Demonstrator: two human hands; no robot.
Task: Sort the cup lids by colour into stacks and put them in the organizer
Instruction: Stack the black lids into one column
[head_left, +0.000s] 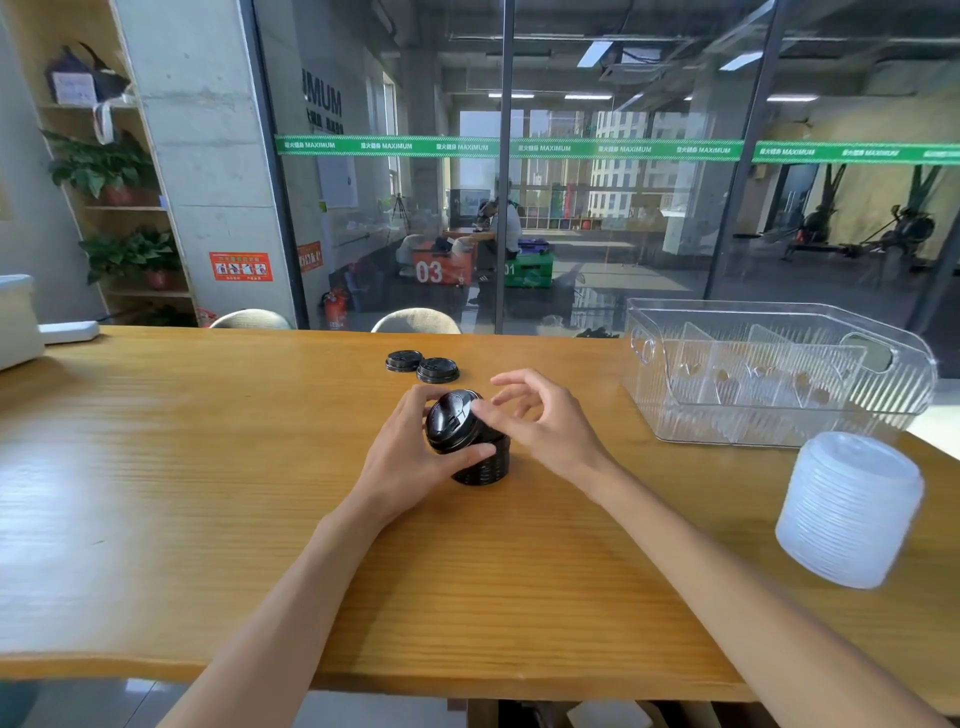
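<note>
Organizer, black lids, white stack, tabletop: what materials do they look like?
Organizer: clear rigid plastic, ribbed walls; the table shows through it.
Black lids, in the left hand: thin moulded plastic, glossy, judging by highlights on top.
White stack: translucent, frosted plastic, probably thin; layered edges show.
Table: wood or wood-look laminate; grain lines with sheen, so I cannot tell which.
</note>
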